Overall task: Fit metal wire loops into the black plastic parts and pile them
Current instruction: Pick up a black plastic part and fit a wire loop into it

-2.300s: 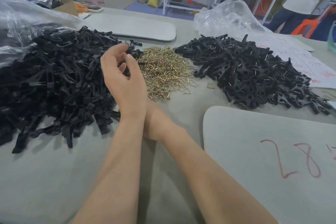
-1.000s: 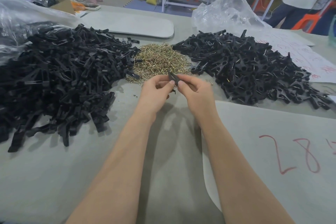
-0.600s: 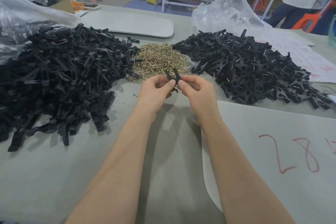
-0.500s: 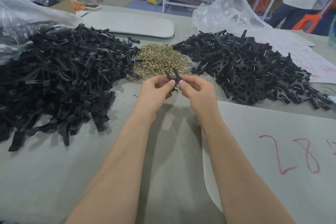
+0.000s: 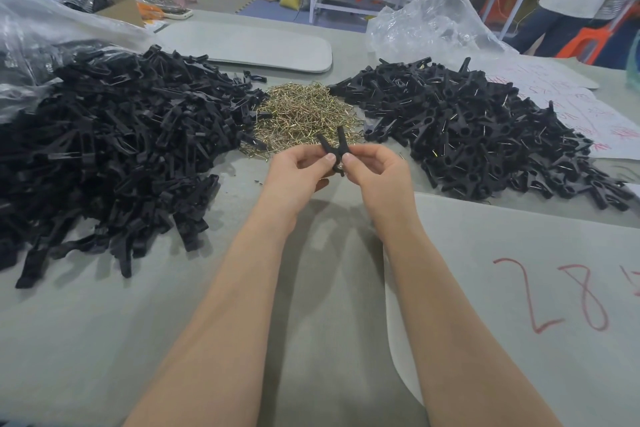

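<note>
A black plastic part (image 5: pixel 331 146), judged light, stiff and slightly slippery, is being pinched low at its joint by the left hand (image 5: pixel 298 168) and right hand (image 5: pixel 374 167), near the heap of wire loops (image 5: pixel 304 111).

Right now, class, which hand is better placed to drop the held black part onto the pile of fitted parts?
Probably the right hand: both pinch the black part, but it lies nearer the fitted pile than the left hand.
</note>
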{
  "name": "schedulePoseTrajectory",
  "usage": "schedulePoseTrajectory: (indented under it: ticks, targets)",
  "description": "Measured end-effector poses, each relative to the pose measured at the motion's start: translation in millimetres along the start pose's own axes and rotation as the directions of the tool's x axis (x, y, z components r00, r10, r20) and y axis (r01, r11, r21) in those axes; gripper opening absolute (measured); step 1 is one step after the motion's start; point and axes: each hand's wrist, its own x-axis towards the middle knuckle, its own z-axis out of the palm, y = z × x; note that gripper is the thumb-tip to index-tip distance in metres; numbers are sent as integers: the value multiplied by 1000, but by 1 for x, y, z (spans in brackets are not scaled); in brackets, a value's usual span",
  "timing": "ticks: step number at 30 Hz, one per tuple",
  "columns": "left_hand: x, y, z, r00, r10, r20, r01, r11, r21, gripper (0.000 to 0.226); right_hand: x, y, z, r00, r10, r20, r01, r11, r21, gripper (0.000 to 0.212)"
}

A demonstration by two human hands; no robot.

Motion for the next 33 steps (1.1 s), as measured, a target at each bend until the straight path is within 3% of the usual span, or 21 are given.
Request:
schedulePoseTrajectory:
  ticks: [6,11,13,17,21,24,26,29,33]
  targets:
    - [2,-1,-1,1000,4,-10,-4,1000,7,14,-1,-2,0,999,33,4,-33,999,23,19]
    - [1,0,-1,1000,-8,14,8,999,-42,6,-1,-2,-1,998,53,15,-54,996,73,10]
    - [-1,1,-1,1000,-11,24,12,998,-57,6,-1,-3,-1,997,61,51,-67,991,116,17]
    - [0,1,-1,999,-24,30,22,999,46,19,-3,-6,0,988,72,139,-100,974,202,23]
    - [-4,4,0,994,48,97,-55,996,70,10,-3,-7,3,979,110,169,-147,963,226,16]
    - [-1,4,1,978,197,-69,-180,963,198,12,-4,-3,9,983,112,144,-129,985,112,11]
    - [3,4,-4,941,235,-242,-188,961,204,16,-5,3,10,992,65,111,-54,993,-105,11]
    - [6,7,-14,908,107,-405,-182,971,-152,20,-4,11,6,990,-85,113,129,870,-475,16]
    - [9,7,-20,860,-12,-509,-184,925,-332,25,-6,16,17,966,-81,245,229,704,-673,37]
